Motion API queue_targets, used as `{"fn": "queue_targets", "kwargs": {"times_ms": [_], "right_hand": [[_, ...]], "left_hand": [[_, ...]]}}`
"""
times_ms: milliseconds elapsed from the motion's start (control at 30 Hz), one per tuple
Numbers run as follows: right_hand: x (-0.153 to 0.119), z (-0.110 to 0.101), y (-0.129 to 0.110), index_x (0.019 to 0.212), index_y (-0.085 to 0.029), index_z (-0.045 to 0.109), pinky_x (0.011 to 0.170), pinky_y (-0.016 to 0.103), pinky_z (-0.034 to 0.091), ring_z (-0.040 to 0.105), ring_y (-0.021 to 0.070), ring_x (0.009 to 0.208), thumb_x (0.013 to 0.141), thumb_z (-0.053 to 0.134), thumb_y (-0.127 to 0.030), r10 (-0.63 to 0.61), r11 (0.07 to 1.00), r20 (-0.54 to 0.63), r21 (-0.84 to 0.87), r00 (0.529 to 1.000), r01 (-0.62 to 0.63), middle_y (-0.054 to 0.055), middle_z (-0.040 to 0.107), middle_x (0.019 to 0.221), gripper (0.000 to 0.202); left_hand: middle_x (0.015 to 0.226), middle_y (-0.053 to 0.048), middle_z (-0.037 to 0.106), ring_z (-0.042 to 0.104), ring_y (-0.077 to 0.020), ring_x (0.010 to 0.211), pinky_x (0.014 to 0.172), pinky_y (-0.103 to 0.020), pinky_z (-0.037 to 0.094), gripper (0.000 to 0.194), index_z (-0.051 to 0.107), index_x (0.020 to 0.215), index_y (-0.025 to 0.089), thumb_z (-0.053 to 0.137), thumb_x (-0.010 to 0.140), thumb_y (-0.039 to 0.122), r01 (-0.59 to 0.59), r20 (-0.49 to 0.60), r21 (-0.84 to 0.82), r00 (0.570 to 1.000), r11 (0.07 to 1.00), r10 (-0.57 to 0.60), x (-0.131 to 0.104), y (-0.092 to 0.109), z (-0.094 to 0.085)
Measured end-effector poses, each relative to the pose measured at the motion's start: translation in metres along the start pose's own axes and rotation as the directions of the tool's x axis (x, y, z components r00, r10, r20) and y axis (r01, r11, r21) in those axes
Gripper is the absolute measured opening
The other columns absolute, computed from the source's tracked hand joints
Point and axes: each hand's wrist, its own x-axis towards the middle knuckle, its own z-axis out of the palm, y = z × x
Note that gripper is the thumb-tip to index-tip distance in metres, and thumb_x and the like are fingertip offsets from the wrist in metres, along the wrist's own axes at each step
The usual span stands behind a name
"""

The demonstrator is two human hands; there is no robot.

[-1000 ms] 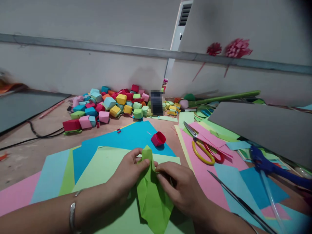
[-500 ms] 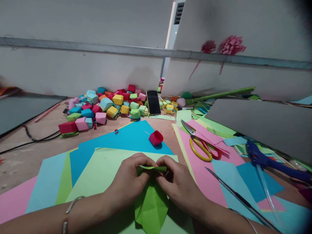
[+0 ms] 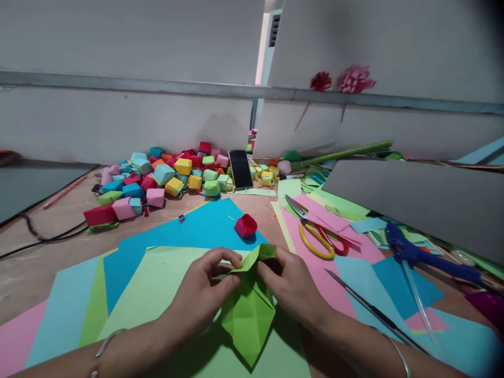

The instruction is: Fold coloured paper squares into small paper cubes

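Observation:
A creased green paper (image 3: 252,310) hangs between my two hands, its lower end coming to a point and its top edge folded over. My left hand (image 3: 207,286) pinches the upper left edge between thumb and fingers. At the upper right, my right hand (image 3: 289,278) grips the folded strip, its fingertips partly hidden behind the paper. Beneath both hands lies a pale green sheet (image 3: 157,294). Just beyond them, a small open red paper box (image 3: 246,226) rests on a blue sheet (image 3: 205,220).
Many folded paper cubes (image 3: 165,173) are heaped at the back left, beside a phone (image 3: 240,169) leaning on the wall. To the right lie scissors (image 3: 315,236), a pointed metal blade (image 3: 370,307), a blue glue gun (image 3: 429,257) and coloured paper sheets (image 3: 326,283).
The paper's top fold has opened upward and twisted, so more of its face shows. My hands have spread slightly at the top edge. The whole view has shifted a little.

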Motion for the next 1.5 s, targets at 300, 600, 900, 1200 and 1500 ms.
{"fn": "queue_targets", "kwargs": {"times_ms": [300, 600, 900, 1200, 1500], "right_hand": [[-0.006, 0.002, -0.004, 0.072, -0.018, 0.055, 0.061, 0.024, 0.036, 0.051, 0.0125, 0.068, 0.081, 0.057, -0.014, -0.274, 0.928, 0.067, -0.243, 0.959, 0.282, -0.002, 0.058, 0.069, 0.011], [-0.004, -0.004, -0.008, 0.078, -0.018, 0.066, 0.070, 0.026, 0.042, 0.058, 0.0143, 0.076, 0.081, 0.059, -0.012, -0.226, 0.957, 0.066, -0.169, 0.972, 0.234, 0.000, 0.064, 0.077, 0.010], [-0.006, -0.005, -0.008, 0.078, -0.020, 0.070, 0.064, 0.026, 0.044, 0.057, 0.0134, 0.072, 0.084, 0.062, -0.020, -0.243, 0.970, 0.005, -0.020, 0.970, 0.243, 0.001, 0.057, 0.077, 0.011], [-0.009, -0.005, -0.013, 0.065, -0.019, 0.051, 0.058, 0.025, 0.038, 0.049, 0.0130, 0.067, 0.073, 0.067, -0.010, -0.406, 0.912, -0.131, -0.114, 0.904, 0.393, -0.002, 0.048, 0.071, 0.020], [-0.006, -0.011, -0.012, 0.070, -0.017, 0.052, 0.057, 0.026, 0.035, 0.047, 0.0142, 0.067, 0.076, 0.055, -0.002, -0.564, 0.768, 0.032, -0.347, 0.825, 0.538, 0.001, 0.050, 0.070, 0.017]], "left_hand": [[0.091, -0.009, 0.065, 0.061, -0.0231, 0.088, 0.082, -0.036, 0.048, 0.015, 0.063, 0.083, 0.017, 0.066, 0.077, 0.030, -0.029, 0.017, 0.166, 1.000, 0.986, 0.026, 0.005, -0.005, -0.002], [0.091, -0.005, 0.068, 0.063, -0.0163, 0.079, 0.073, -0.028, 0.049, 0.010, 0.061, 0.090, 0.018, 0.061, 0.087, 0.028, 0.187, 0.008, -0.339, 0.981, 0.922, -0.196, 0.002, -0.010, 0.002], [0.099, -0.019, 0.070, 0.067, -0.0228, 0.091, 0.091, -0.038, 0.048, 0.026, 0.067, 0.109, 0.003, 0.053, 0.091, 0.017, 0.453, 0.424, -0.613, 0.880, 0.647, -0.214, 0.005, -0.019, 0.005], [0.091, -0.017, 0.070, 0.069, -0.0197, 0.084, 0.087, -0.034, 0.052, 0.024, 0.069, 0.100, 0.003, 0.051, 0.093, 0.018, 0.472, 0.407, -0.663, 0.879, 0.581, -0.249, 0.003, -0.023, 0.010], [0.083, -0.012, 0.068, 0.067, -0.0162, 0.077, 0.080, -0.030, 0.054, 0.025, 0.069, 0.088, 0.005, 0.050, 0.094, 0.020, 0.479, 0.431, -0.685, 0.874, 0.549, -0.224, 0.003, -0.022, 0.010]]}}
